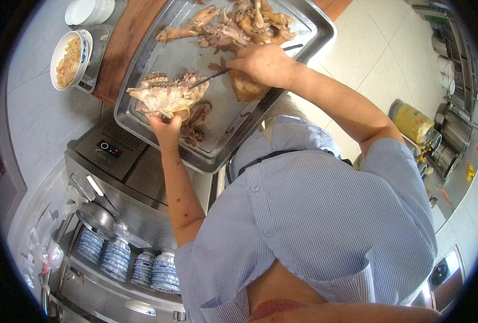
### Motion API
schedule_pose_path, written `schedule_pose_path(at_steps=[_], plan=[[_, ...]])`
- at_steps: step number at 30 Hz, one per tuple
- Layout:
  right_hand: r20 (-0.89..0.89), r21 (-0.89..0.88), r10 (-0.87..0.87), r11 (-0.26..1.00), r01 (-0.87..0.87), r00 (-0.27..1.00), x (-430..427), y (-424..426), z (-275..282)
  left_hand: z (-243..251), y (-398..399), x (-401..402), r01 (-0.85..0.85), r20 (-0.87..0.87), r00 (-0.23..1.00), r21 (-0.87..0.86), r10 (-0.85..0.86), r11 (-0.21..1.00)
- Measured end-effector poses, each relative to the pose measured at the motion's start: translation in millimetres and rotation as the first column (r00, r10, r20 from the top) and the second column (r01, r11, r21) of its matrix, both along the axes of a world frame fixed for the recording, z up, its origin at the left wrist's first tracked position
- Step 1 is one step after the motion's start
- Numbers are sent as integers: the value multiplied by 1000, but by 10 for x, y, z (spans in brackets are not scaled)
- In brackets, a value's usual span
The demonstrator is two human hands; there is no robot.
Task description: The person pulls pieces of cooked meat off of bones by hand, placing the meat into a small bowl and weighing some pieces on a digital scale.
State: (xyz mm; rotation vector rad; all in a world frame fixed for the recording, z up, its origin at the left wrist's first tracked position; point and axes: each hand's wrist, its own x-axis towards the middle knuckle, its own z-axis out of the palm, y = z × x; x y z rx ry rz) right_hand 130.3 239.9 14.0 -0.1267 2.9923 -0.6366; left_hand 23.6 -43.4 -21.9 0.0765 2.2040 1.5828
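Observation:
My left hand [165,127] grips the lower end of a cooked animal skull with rows of teeth [164,97], held over the left part of a large metal tray [279,101]. In my right hand [261,64] is a thin dark rod-like tool [209,78], perhaps a knife or a skewer; its tip touches the skull near the teeth. Cooked meat and bones [239,24] lie heaped at the tray's far side. A brownish cooked piece [249,89] lies below my right hand, and dark meat scraps [197,123] lie beside the skull.
A bowl of pale chopped pieces [68,62] and stacked white plates [89,11] stand at the upper left. Below the tray are a dark metal appliance top [113,149], a metal lid [96,220] and stacks of blue-and-white bowls [116,258]. A yellow gas cylinder [412,121] stands at the right.

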Motion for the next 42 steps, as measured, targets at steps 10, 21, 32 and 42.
schedule_pose_path(at_steps=[10,21,32,42], plan=[[77,-90,-116,988,123,990,70,-17,-117,-95,-60,-5,27,-14,1000,23,-27,999],[-4,147,60,987,-59,998,-50,-11,144,-8,7,18,15,4,1000,-7,-15,1000],[84,85,-151,986,144,985,78,-258,-135,-13,77,40,8,-104,995,54,-2,999],[367,-54,-212,967,248,906,65,-174,-132,-31,108,64,21,-203,979,32,-14,999]])
